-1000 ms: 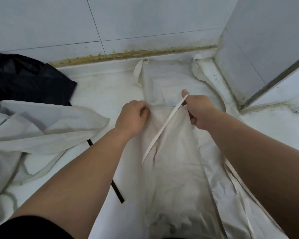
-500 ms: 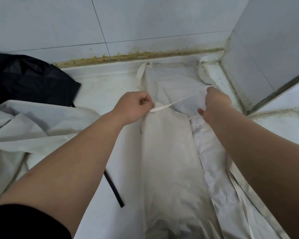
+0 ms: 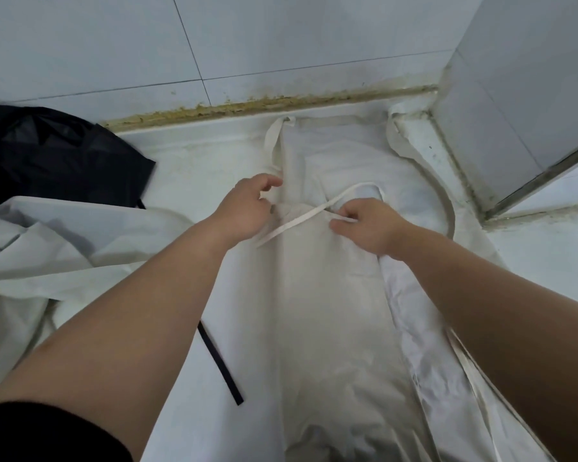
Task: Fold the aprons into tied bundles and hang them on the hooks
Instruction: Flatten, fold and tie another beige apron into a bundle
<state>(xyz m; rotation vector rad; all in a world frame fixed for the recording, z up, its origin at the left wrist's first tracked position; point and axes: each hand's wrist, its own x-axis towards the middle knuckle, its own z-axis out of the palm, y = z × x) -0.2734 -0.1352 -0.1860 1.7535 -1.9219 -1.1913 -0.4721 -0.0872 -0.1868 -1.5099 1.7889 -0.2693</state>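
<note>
Where a white counter [image 3: 187, 168] meets a tiled wall [image 3: 281, 45], a white apron [image 3: 331, 311] lies folded into a long narrow strip, running from the wall toward the viewer. A second apron [image 3: 64, 248], also white, sits crumpled at the left, beside a black cloth [image 3: 64, 155]. The left hand [image 3: 247, 208] is at the strip's left edge with its fingers curled; I cannot tell whether it holds anything. The right hand [image 3: 367, 228] pinches a white strap [image 3: 301, 218] that crosses the strip between the hands.

head cam | single view | looks forward and down | close over apron [image 3: 331, 311] | edges seemingly bowed
</note>
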